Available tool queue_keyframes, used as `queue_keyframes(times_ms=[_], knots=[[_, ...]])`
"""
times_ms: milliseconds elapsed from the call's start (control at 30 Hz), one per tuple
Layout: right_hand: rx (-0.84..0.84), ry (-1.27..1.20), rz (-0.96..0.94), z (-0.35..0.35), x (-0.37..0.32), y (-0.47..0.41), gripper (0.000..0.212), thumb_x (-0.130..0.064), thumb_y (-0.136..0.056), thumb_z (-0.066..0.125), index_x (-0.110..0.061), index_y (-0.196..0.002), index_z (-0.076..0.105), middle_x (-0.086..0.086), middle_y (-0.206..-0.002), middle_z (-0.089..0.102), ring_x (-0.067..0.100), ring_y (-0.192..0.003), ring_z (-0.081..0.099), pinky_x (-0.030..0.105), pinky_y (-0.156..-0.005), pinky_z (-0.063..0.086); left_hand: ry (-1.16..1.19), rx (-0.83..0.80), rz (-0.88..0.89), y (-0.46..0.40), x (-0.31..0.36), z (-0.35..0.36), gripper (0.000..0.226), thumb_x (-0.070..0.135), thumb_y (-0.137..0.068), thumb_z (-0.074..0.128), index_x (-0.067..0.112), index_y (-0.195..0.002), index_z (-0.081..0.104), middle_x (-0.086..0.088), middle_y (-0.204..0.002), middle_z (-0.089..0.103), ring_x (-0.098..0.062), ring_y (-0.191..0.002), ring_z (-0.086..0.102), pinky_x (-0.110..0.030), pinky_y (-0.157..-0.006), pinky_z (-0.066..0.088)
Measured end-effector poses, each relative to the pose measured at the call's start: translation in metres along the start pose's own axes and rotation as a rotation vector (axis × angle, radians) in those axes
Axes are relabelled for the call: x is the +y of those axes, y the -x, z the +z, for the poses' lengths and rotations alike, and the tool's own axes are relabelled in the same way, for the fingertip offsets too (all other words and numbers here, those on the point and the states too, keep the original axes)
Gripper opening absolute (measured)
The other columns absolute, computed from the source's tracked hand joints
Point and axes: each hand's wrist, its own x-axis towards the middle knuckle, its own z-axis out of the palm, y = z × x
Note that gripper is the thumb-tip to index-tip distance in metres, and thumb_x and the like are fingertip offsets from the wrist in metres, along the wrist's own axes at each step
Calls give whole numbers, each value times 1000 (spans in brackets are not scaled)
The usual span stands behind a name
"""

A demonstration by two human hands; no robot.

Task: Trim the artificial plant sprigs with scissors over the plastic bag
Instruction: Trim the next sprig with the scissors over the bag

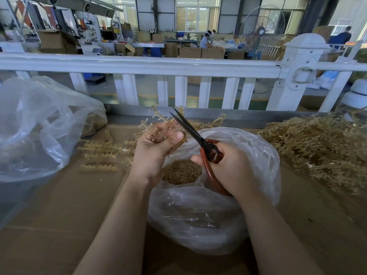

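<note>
My left hand point(156, 147) grips a tan plastic sprig point(158, 116) whose branches stick up past my fingers. My right hand point(226, 167) holds scissors point(195, 135) with black blades and red-brown handles. The blades stand slightly apart, with their tips beside the sprig's upper branches. Both hands hover above a clear plastic bag point(248, 147), which is open at the top. Small tan cut pieces point(181, 172) lie inside it.
A heap of untrimmed tan sprigs point(317, 147) lies to the right on the cardboard-covered table point(69, 215). Several trimmed stems point(101, 155) lie to the left. A large clear bag point(39, 126) stands far left. A white fence rail point(139, 64) runs behind the table.
</note>
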Motion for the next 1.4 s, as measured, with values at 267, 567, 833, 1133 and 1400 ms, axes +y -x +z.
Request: queue_keyframes(times_ms=[267,567,833,1133,1400], knots=[[50,-41,68,-2,-3,-2,49,-88,-58,50,-44,-77,56,-23,-74,65,-12,-77,60,7,-56,40,-4,31,-41,-2,-1,-1,22,27,-81,68,13,-96,76,-3,-90,74,-9,-71,62,-25,-77,56],[37,35,-26,-2,-3,-1,48,-85,-66,55,-41,-86,59,-23,-77,65,-5,-74,61,10,-61,41,-27,34,-22,-1,-1,-1,10,15,-81,71,13,-91,71,-3,-76,70,-16,-69,64,-31,-74,56],[44,163,-87,-1,0,-2,65,-85,-70,49,-27,-95,65,-20,-77,61,2,-72,59,22,-67,52,0,66,-20,-3,-3,-1,8,11,-92,64,13,-85,68,-8,-80,69,-16,-69,64,-25,-65,54],[49,205,-104,-2,0,-1,64,-85,-70,49,-27,-94,61,-17,-81,62,2,-74,58,17,-64,46,75,2,-53,-4,-4,-4,5,14,-79,68,13,-82,72,-1,-69,68,-9,-67,64,-20,-66,53],[45,223,-83,0,3,-3,58,-80,-72,55,-25,-91,58,-15,-86,62,4,-78,58,25,-68,52,84,-45,-51,-3,-4,-7,8,13,-76,70,12,-84,71,-2,-73,69,-10,-70,63,-24,-74,49]])
